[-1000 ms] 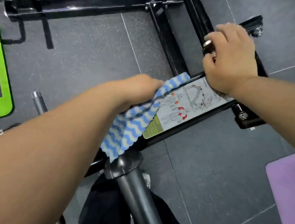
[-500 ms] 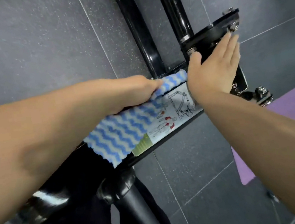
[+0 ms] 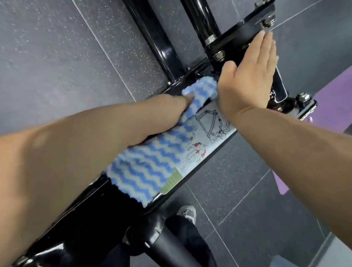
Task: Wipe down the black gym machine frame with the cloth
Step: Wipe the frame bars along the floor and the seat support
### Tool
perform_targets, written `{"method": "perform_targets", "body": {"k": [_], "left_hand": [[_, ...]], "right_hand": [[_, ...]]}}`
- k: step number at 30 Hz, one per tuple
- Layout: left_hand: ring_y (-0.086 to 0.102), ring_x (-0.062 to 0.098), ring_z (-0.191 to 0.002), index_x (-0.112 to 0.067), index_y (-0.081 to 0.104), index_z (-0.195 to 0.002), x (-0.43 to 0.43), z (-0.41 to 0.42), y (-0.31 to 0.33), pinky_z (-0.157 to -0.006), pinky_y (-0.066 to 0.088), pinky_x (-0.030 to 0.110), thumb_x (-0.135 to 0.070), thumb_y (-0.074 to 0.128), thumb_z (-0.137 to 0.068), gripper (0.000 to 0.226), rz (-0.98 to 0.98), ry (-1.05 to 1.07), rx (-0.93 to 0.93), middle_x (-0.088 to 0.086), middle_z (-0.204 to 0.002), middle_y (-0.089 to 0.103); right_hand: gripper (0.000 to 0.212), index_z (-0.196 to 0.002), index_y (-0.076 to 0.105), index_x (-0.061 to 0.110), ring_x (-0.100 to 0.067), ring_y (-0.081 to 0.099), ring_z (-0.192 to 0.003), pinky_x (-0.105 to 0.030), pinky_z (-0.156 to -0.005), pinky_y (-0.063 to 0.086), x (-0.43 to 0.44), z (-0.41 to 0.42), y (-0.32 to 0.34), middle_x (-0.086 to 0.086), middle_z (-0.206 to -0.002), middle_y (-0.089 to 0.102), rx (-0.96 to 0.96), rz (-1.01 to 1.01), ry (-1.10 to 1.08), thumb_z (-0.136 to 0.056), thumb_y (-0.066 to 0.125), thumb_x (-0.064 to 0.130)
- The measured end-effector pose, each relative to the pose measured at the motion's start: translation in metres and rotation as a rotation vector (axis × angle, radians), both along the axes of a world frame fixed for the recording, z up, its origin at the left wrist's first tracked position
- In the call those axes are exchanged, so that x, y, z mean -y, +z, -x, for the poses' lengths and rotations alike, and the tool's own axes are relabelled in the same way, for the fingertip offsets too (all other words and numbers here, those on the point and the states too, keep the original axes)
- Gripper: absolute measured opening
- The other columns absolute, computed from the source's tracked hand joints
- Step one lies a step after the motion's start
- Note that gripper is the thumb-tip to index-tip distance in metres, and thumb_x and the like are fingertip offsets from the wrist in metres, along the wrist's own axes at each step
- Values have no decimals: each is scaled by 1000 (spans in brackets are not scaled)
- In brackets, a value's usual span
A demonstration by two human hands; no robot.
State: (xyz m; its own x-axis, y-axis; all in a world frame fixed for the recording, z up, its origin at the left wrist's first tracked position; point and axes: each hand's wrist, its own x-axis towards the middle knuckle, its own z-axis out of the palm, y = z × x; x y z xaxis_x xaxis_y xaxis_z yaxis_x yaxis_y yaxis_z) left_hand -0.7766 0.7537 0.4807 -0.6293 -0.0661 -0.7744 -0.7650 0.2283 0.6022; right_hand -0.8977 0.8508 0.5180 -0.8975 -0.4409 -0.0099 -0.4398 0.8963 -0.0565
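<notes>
Presently, one left hand (image 3: pixel 162 110), straight-fingered, is pressing one striped cloth (image 3: pixel 144 171) onto one black frame (image 3: pixel 158 45); one right hand (image 3: pixel 251 77) is resting flat there.

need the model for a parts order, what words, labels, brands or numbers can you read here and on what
Nothing here can be read as text.
Instruction sticker on the black frame: only drawings of figures and the machine, no legible words.
Green patch at the sticker's corner: possible fine print, too blurred to read.
The cloth covers the rest of the sticker.
</notes>
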Motion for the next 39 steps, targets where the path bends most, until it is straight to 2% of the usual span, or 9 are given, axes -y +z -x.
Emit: {"method": "perform_targets", "body": {"k": [4,10,13,17,21,27,32,37,39], "left_hand": [[49,21,-105,-28,53,-112,-3,29,33,-65,24,21,-23,28,-104,27,-76,14,-188,7,-123,55],[53,21,-117,-62,40,-126,-8,-59,-103,-97,32,36,-84,20,-83,52,16,-180,-87,-8,-127,58],[55,18,-95,-49,45,-111,-3,-73,-40,-77,34,23,-59,19,-99,30,23,-123,56,-9,-102,59],[48,29,-121,-14,39,-134,-11,-28,25,-90,34,32,-36,21,-106,41,161,-143,-125,6,-112,52],[48,25,-97,-26,23,-144,-29,-6,30,-78,36,36,-51,24,-101,50,180,-59,-210,6,-124,55],[58,31,-98,-20,29,-127,-13,-130,23,-80,40,35,-69,13,-91,63,395,-267,-267,3,-92,55],[48,26,-114,-40,15,-142,-20,-159,20,-97,36,35,-66,14,-91,57,458,-141,-370,0,-118,57],[26,26,-139,-49,4,-148,-58,-152,21,-108,35,42,-61,15,-93,58,587,101,-182,-8,-160,14],[36,28,-134,-44,1,-150,-67,-181,25,-105,37,40,-63,11,-89,65,662,127,-130,-1,-156,24]], "right_hand": [[75,-151,10,-2,-27,4,-148,-33,-120,0,-1,2,-1,-16,-160,8,6,24,11,-82,29,22],[72,-151,6,-1,-26,1,-148,-35,-121,-1,-2,-1,3,-14,-161,4,35,1,11,-87,28,21],[67,-152,2,1,-23,-4,-149,-34,-121,-2,-4,0,7,-11,-161,-1,73,-30,6,-93,30,15],[64,-153,1,4,-20,-5,-149,-32,-121,-2,-8,6,21,-8,-162,-4,175,-58,51,-95,28,10],[63,-154,3,7,-20,-6,-149,-31,-120,0,-14,4,33,-6,-162,-5,225,-80,101,-96,28,6],[49,-143,39,16,-23,10,-148,-37,-120,8,-18,-28,18,-8,-159,18,47,-50,260,-95,37,8],[41,-128,55,18,-22,52,-116,-37,-97,44,19,-53,19,-5,-126,58,219,185,240,-92,38,8],[32,-110,61,19,-24,55,-101,-31,-79,41,50,-87,13,-6,-109,65,435,114,400,-95,33,15],[30,-107,61,17,-27,56,-102,-34,-82,43,51,-105,7,-8,-107,66,490,105,480,-96,33,17]]}}
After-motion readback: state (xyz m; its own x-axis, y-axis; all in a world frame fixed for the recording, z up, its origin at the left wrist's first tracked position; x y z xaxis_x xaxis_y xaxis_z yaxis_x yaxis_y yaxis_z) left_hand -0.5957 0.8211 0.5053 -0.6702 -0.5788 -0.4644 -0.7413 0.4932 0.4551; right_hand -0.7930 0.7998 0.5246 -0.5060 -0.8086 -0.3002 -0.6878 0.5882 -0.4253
